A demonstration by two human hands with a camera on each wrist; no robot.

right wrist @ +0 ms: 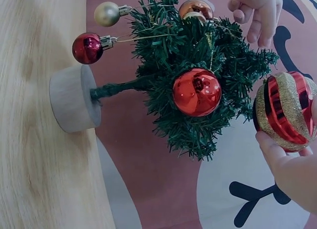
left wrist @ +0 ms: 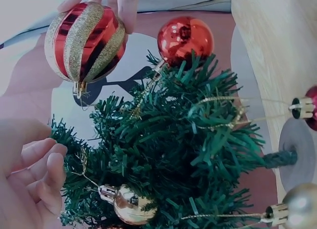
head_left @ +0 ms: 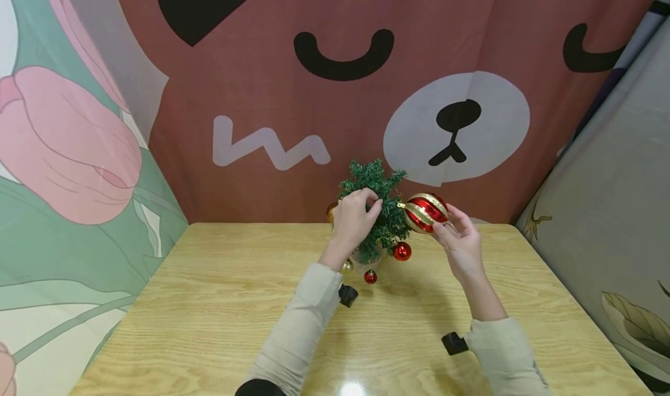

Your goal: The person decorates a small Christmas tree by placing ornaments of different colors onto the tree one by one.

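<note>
A small artificial Christmas tree (head_left: 370, 175) stands on a round base (right wrist: 74, 100). My right hand (head_left: 464, 248) grips a large red ball ornament (head_left: 425, 212) with gold glitter stripes, held beside the tree's right side. Its gold cap and loop point toward the branches. My left hand (head_left: 356, 216) is by the upper left branches, its fingers (left wrist: 44, 164) loosely bent with nothing seen between them. A shiny red ball (right wrist: 197, 92) hangs from the tree, and a gold ball (left wrist: 134, 205) hangs below the left fingers.
Lower on the tree hang a smaller dark red ball (head_left: 370, 277) and a pale gold ball (right wrist: 107, 14). Under the tree is a wood-grain table (head_left: 246, 291). A printed bear curtain (head_left: 251, 93) hangs close behind it. Black wrist devices (head_left: 454, 343) sit by both sleeves.
</note>
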